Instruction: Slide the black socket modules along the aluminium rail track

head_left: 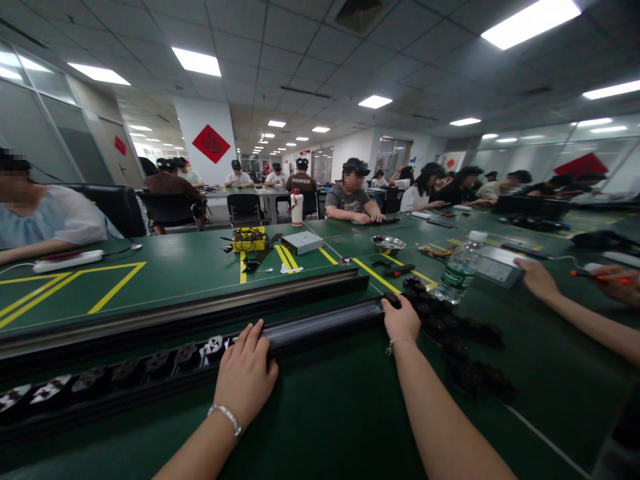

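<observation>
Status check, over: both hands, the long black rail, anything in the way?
Left hand flat on long black rail. Right hand gripping its end. Loose black socket parts and water bottle beside that end.

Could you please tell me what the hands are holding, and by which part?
Both hold the long black rail: the left hand over its middle, the right hand at its right end.

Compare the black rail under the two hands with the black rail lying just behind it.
The near rail has the left hand laid flat on it and the right hand closed on its end; the far rail is untouched. The near rail shows socket modules beyond the left hand; the far rail shows a plain face. Both are long, dark and lie side by side on the green table.
</observation>
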Demonstrator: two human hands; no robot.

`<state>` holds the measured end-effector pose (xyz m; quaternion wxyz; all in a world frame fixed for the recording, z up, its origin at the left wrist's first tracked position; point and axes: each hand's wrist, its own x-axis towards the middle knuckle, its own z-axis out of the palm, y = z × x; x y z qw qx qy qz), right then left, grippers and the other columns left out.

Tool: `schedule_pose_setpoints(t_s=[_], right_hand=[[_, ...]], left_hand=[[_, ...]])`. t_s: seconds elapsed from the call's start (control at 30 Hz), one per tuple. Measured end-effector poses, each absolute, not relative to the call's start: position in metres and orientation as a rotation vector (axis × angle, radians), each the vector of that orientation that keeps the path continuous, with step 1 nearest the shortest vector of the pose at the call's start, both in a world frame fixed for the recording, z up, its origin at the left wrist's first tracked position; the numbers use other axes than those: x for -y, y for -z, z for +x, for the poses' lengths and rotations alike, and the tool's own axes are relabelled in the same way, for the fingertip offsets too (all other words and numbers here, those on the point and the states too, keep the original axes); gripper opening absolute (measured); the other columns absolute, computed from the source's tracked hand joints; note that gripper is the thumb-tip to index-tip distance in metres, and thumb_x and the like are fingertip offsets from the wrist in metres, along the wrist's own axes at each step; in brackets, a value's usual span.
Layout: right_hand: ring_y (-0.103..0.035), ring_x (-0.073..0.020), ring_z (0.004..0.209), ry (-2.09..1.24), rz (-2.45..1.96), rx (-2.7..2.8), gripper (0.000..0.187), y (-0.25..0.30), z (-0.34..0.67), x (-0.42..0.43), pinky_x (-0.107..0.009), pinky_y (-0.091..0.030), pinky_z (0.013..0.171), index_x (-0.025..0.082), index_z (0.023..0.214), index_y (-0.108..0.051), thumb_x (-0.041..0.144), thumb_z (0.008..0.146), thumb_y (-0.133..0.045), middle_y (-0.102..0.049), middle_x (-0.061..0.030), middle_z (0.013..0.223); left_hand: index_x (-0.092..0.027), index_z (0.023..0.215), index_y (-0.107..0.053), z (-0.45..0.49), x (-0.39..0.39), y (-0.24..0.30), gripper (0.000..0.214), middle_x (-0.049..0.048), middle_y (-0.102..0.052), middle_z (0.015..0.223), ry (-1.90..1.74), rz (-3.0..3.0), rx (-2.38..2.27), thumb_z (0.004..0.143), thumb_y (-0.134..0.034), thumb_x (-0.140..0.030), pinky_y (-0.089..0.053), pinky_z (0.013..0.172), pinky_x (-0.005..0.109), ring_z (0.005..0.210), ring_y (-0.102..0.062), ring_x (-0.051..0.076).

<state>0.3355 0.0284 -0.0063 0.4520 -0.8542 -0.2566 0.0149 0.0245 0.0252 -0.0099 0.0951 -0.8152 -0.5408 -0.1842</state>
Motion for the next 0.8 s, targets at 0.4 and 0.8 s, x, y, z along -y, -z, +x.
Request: schedule_pose_setpoints(t_s=[0.4, 0.8], right_hand=[[-0.056, -0.0246, 0.095, -0.014, -2.075, 0.635, 0.047, 0.010, 0.339, -0.028, -0.032, -0.042, 0.083, 0.018, 0.111, -0.058, 0.043, 0.072, -0.052, -0.062, -0.0094, 0.105], [-0.057, -0.0249, 0.091, -0.010, -2.104, 0.550, 0.045, 0.012, 0.349, -0.028, -0.033, -0.042, 0.079, 0.018, 0.108, -0.059, 0.044, 0.072, -0.052, -0.063, -0.0096, 0.101]], left_hand=[[-0.020, 0.089, -0.057, 0.025, -0.024, 0.007, 0.020, 0.0068, -0.040, 0.136, 0.536, -2.430, 1.626, 0.075, -0.045, -0.024, -0.033, 0.096, 0.042, 0.126, -0.033, 0.023], [-0.020, 0.089, -0.057, 0.024, -0.024, 0.010, 0.020, 0.0064, -0.042, 0.135, 0.507, -2.391, 1.574, 0.076, -0.042, -0.024, -0.035, 0.093, 0.040, 0.125, -0.035, 0.024]])
